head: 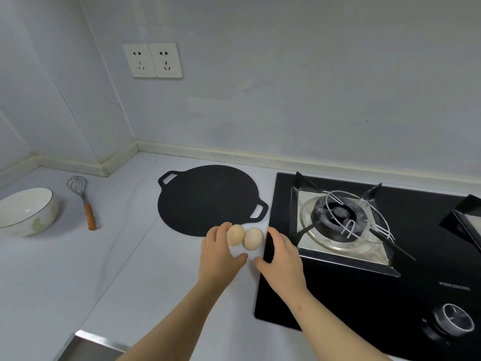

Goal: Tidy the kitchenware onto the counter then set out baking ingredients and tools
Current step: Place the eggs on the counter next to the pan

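Pale grey-white desk runs under a plain wall, and the task's things sit at the frame's centre: two tan eggs lying side by side on the bare surface, the left egg [235, 235] touching the right egg [253, 238].

The left hand [221, 254] curves round them from the left, its grip spread, fingertips against the left egg's edge and thumb clear below it. The right hand [282, 259] mirrors it from the right, its grip also spread, with a thin strip of desk showing between its fingers and the right egg – so it seems not to touch.

Just behind the eggs lies a flat round black griddle pan [208, 199] with two loop handles. Right of them sits a black glass gas hob [325, 295] carrying a wire rack. At centre left lie a wire whisk with an orange handle [83, 201] and, beyond it, a white ceramic bowl [26, 211]. Two white wall sockets [152, 60] hang at upper left.

I judge the step to be steadying or gathering the eggs as ingredients. Eggs roll and crack easily, and the hob's raised edge is close – so each wants a light cupped hold with thumb and fingers opposed, not a squeeze. Set down, they should rest where nothing can nudge them, perhaps nearer the bowl and whisk.
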`<act>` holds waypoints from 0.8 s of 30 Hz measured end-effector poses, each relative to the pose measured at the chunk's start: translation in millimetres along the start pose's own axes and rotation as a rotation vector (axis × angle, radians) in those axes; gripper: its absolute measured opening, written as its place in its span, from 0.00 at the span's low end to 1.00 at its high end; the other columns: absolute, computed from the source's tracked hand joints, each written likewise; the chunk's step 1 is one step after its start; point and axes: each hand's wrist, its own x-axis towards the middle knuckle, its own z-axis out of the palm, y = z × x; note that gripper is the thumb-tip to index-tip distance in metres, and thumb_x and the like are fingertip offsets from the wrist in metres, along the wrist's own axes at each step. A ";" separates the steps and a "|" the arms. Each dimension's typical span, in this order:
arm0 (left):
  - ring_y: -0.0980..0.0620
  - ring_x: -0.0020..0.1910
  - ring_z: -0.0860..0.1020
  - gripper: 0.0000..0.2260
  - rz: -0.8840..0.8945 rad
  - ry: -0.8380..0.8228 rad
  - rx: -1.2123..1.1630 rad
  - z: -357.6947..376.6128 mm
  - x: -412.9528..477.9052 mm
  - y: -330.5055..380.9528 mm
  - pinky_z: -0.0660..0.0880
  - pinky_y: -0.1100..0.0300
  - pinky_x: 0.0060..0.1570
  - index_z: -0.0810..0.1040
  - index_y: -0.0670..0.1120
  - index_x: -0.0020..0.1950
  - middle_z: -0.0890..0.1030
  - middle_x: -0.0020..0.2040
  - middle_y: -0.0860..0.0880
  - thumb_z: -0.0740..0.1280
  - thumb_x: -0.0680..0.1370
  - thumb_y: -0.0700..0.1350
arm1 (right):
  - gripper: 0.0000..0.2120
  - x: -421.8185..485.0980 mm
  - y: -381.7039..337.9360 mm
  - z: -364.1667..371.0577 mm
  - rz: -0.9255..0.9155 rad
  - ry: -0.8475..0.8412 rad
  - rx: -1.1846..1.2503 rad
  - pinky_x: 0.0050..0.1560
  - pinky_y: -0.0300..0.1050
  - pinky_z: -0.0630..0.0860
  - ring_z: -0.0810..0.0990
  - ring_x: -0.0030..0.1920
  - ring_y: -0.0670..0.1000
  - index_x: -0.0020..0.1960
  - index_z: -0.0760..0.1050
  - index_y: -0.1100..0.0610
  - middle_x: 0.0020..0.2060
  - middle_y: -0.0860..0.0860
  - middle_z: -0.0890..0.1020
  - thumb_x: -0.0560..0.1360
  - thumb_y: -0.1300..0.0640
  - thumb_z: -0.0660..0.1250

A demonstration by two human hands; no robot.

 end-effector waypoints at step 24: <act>0.57 0.55 0.73 0.17 0.440 -0.235 -0.194 -7.7 -93.0 121.0 0.69 0.66 0.55 0.72 0.48 0.63 0.76 0.57 0.51 0.67 0.75 0.43 | 0.23 -129.6 27.9 -101.4 0.227 0.388 0.272 0.59 0.40 0.68 0.70 0.63 0.48 0.66 0.69 0.52 0.62 0.47 0.73 0.72 0.58 0.69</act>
